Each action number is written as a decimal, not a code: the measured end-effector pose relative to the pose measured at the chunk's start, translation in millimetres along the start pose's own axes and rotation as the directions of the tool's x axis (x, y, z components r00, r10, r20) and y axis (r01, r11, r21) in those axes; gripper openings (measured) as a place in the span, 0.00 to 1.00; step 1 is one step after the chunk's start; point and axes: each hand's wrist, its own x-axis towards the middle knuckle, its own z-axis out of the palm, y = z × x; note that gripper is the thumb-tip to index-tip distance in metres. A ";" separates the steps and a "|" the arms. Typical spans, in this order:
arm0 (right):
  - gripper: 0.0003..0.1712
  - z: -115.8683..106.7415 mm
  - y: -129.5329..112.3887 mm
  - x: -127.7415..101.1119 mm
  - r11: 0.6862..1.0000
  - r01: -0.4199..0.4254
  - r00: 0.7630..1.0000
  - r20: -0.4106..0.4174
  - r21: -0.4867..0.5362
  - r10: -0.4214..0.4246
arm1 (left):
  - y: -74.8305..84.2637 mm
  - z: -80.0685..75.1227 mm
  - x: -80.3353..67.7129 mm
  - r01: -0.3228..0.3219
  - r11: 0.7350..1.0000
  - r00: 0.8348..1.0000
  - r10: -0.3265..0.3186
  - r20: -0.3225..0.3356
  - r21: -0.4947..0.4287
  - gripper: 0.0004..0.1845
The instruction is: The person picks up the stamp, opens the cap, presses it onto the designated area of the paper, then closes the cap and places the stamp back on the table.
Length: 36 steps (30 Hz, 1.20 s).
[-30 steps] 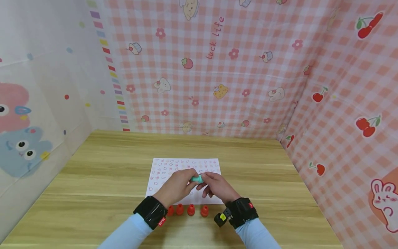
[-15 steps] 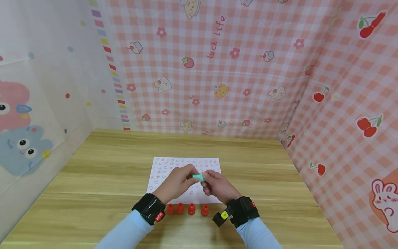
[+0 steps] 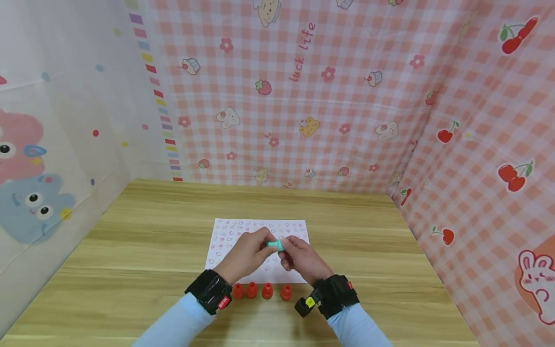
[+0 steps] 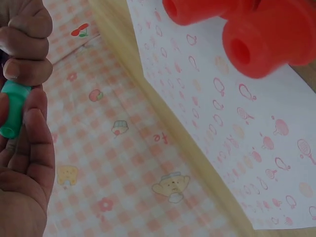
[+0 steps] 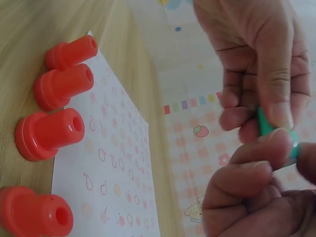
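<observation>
Over the printed sheet, both hands meet on one small teal stamp (image 3: 275, 245), held lying sideways. My left hand (image 3: 245, 254) pinches its narrow handle end between thumb and fingers. The thumb and index finger of my right hand (image 3: 306, 259) grip the wider end, its other fingers curled in. In the left wrist view the flared tip of the green stamp (image 4: 14, 111) shows between the fingers. Fingers cover most of the stamp (image 5: 265, 123) in the right wrist view. White paper (image 3: 220, 262) with rows of small red and pink prints lies beneath.
Several red stamps (image 3: 267, 291) stand upright in a row along the paper's near edge, between the wrists. The wooden table (image 3: 130, 260) extends to both sides. Patterned cloth (image 3: 277, 106) hangs behind and at the sides.
The right hand's fingers have curled in closer around the wide end of the stamp. Both hands and the stamp sit slightly higher in the head view.
</observation>
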 end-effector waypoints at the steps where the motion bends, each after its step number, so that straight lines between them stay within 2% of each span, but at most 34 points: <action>1: 0.14 0.2 0.0 0.1 1.000 0.010 1.000 0.002 -0.001 -0.010 | 0.6 -0.4 0.2 -0.002 1.000 1.000 0.002 -0.003 0.001 0.04; 7: 0.15 -1.7 -0.2 0.1 1.000 0.022 1.000 0.012 -0.002 -0.022 | 0.7 -3.0 0.2 -0.002 1.000 1.000 0.003 0.020 -0.019 0.04; 12: 0.14 -4.2 0.6 -1.6 1.000 0.007 0.999 0.050 0.028 -0.008 | -3.2 -5.1 -0.4 0.050 0.993 0.997 -0.043 0.064 -0.110 0.03; 15: 0.13 -5.7 1.7 -1.8 0.998 0.002 0.999 0.039 0.055 -0.004 | -5.3 -7.2 -0.5 0.093 0.981 0.994 -0.081 0.078 -0.168 0.03; 17: 0.12 -6.3 2.1 -1.6 0.999 0.003 1.000 0.013 0.050 -0.004 | -6.2 -8.6 -0.5 0.114 0.979 0.992 -0.101 0.080 -0.172 0.03; 19: 0.13 -6.6 2.0 -1.2 1.000 0.011 1.000 -0.017 0.020 -0.011 | -7.2 -10.2 -0.6 0.122 0.983 0.991 -0.114 0.063 -0.136 0.03; 24: 0.14 -5.8 2.8 0.0 0.988 0.020 0.990 -0.137 -0.150 -0.041 | -12.4 -16.1 -2.8 0.114 0.993 0.993 -0.113 0.039 -0.020 0.03; 29: 0.13 -8.6 6.3 -0.7 0.958 -0.024 0.964 -0.260 -0.286 -0.053 | -21.7 -24.9 -7.5 0.106 0.993 0.991 -0.109 0.078 0.053 0.03; 34: 0.14 -16.2 10.1 -3.0 0.925 -0.054 0.952 -0.300 -0.376 -0.067 | -31.4 -33.4 -14.0 0.075 0.990 0.987 -0.091 0.132 0.120 0.03; 36: 0.15 -18.7 10.8 -4.5 0.917 -0.065 0.949 -0.308 -0.394 -0.065 | -33.9 -35.6 -17.1 0.080 0.985 0.982 -0.104 0.156 0.154 0.03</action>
